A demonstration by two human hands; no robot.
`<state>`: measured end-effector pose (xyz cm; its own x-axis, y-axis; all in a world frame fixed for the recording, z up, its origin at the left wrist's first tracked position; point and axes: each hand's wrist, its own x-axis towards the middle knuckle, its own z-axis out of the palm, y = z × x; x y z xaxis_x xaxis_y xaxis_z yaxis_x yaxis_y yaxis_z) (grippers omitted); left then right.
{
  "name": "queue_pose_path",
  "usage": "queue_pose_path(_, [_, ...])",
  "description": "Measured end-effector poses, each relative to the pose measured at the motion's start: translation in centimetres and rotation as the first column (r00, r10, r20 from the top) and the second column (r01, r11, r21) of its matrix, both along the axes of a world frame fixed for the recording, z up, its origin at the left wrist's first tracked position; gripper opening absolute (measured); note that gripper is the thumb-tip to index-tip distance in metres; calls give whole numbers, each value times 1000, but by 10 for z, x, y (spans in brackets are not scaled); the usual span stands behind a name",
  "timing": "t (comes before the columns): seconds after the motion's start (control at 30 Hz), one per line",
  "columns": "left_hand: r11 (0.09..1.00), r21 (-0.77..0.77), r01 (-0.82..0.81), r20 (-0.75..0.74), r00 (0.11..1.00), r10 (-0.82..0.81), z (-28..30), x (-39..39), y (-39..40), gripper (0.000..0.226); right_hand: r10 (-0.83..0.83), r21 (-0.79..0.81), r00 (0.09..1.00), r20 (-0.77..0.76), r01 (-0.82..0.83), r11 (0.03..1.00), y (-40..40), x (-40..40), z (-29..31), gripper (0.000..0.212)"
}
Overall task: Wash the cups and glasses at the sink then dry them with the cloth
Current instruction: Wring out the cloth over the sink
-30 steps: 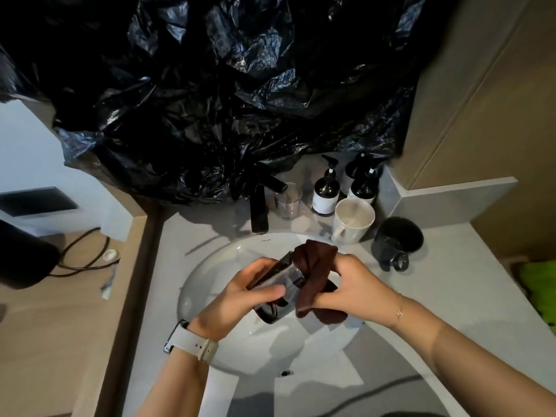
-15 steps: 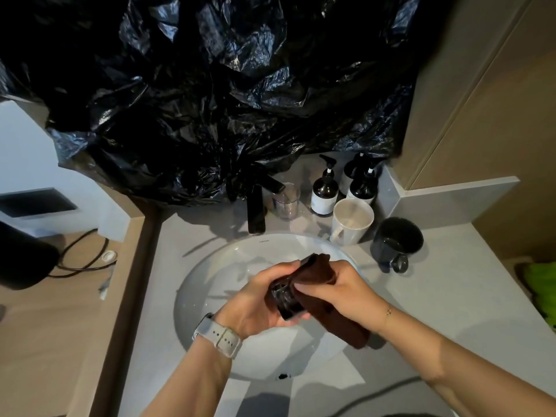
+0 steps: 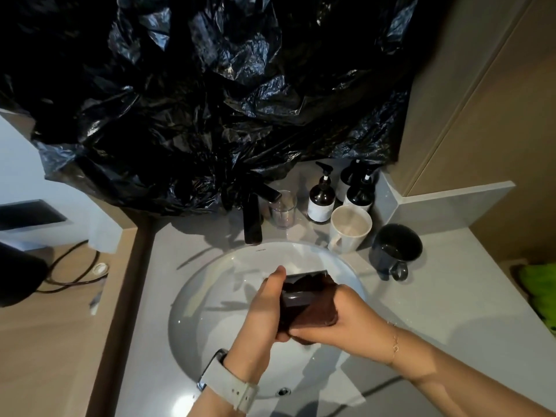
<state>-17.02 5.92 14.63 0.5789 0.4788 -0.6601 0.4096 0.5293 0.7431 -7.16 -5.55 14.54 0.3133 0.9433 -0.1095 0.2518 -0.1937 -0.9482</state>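
Note:
Over the white sink basin [image 3: 210,296] my left hand [image 3: 264,308] grips a clear glass [image 3: 296,297], its mouth turned up and away from me. A dark brown cloth [image 3: 319,308] is stuffed into the glass and wraps its right side. My right hand [image 3: 340,320] holds that cloth against the glass from the right and below. A second clear glass [image 3: 282,209], a white mug [image 3: 349,228] and a black mug [image 3: 394,248] stand on the grey counter behind the basin.
A black tap [image 3: 252,215] rises at the basin's back edge. Three dark pump bottles [image 3: 322,197] stand behind the mugs. Black plastic sheeting [image 3: 210,100] hangs over the wall above. A wooden surface with a cable [image 3: 72,266] lies to the left.
The glass has turned so its mouth faces up and away, and the cloth has gone from hanging below my right hand to bunched inside and around the glass. Both hands stayed over the basin.

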Motion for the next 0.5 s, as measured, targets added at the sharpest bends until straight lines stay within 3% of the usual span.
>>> queue_pose_path(0.07, [998, 58, -38, 28, 999, 37, 2, 2, -3, 44, -80, 50, 961, -264, 97, 994, 3, -6, 8, 12])
queue_pose_path(0.13, [981, 169, -92, 66, 994, 82, 4, 4, -5, 33, -208, -8, 848, -487, 234, 972, 10, -8, 9, 11])
queue_pose_path(0.23, [807, 590, -31, 10, 999, 30, -3, 2, -5, 21, -295, -196, 541, -787, 234, 952, 21, 1, 5, 37])
queue_pose_path(0.27, [757, 654, -6, -11, 1000, 18, -7, 1, -4, 21, -283, -207, 503, -817, 201, 957, 23, 3, 5, 44])
queue_pose_path(0.33, [795, 606, -1, 36, 999, -26, -12, 3, -2, 20, -300, -203, 563, -770, 229, 952, 24, 5, -1, 45])
queue_pose_path(0.4, [933, 359, 34, 65, 996, -62, -13, 6, 5, 24, -337, -156, 705, -624, 310, 938, 19, 6, -6, 28])
queue_pose_path(0.47, [987, -33, 155, 42, 987, -154, -11, 5, 19, 41, -273, -35, 916, -294, 275, 961, 15, 3, -5, 19])
queue_pose_path(0.5, [957, -201, 209, 64, 978, -200, -9, 5, 24, 47, -190, 13, 982, 7, 190, 982, 14, 1, -6, 22])
